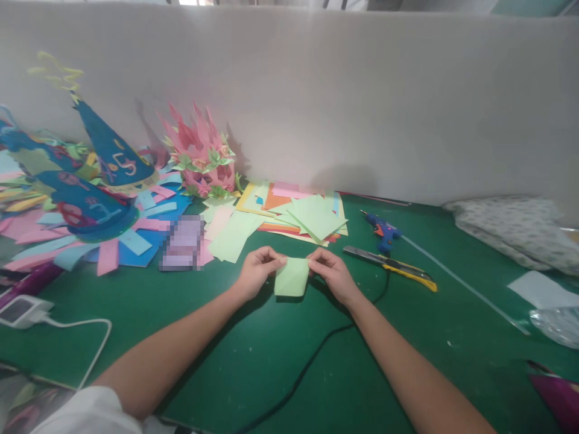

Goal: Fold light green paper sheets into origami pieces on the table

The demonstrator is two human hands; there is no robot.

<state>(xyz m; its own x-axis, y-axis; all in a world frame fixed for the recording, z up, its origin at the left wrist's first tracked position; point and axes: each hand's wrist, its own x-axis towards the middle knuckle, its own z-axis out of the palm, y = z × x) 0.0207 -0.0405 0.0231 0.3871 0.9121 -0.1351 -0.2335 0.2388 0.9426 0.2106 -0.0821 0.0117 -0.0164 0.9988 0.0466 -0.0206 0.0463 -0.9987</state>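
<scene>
A small light green paper piece is held between both hands just above the green table. My left hand pinches its upper left corner with closed fingers. My right hand pinches its upper right corner the same way. The paper looks folded, its lower edge hanging toward the table. A loose stack of green, orange, yellow and pink paper sheets lies just beyond the hands.
A blue glue gun and a yellow utility knife lie to the right, a black cord running between my arms. Blue paper cones, a pink paper flower, a white charger and a grey wall behind.
</scene>
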